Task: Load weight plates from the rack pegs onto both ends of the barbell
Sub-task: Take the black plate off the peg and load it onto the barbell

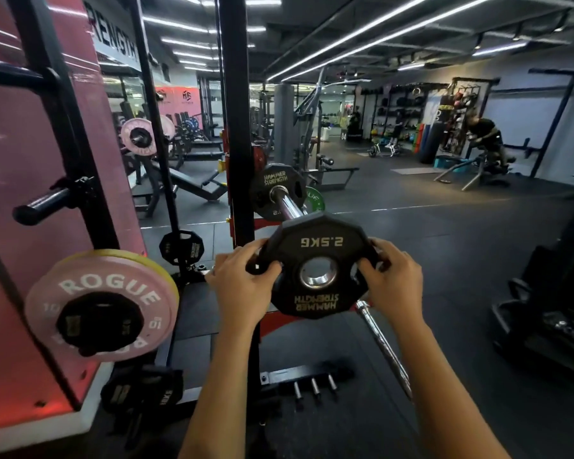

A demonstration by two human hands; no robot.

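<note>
A black 2.5 kg Hammer Strength plate (318,240) is held upside down in front of me at the tip of the chrome barbell sleeve (287,203). My left hand (242,283) grips its left edge through a cut-out, and my right hand (393,279) grips its right edge. Further along the sleeve sits another black Hammer Strength plate (272,180), with a green plate (315,198) behind it. On a rack peg at the lower left hangs a pink Rogue plate (113,283) with a small black plate (96,323) in front of it.
The black rack upright (236,127) stands just left of the sleeve. An empty peg (40,207) sticks out at the left. More black plates (181,248) hang low on the rack. A chrome bar (385,349) leans at the lower right. People exercise far back right.
</note>
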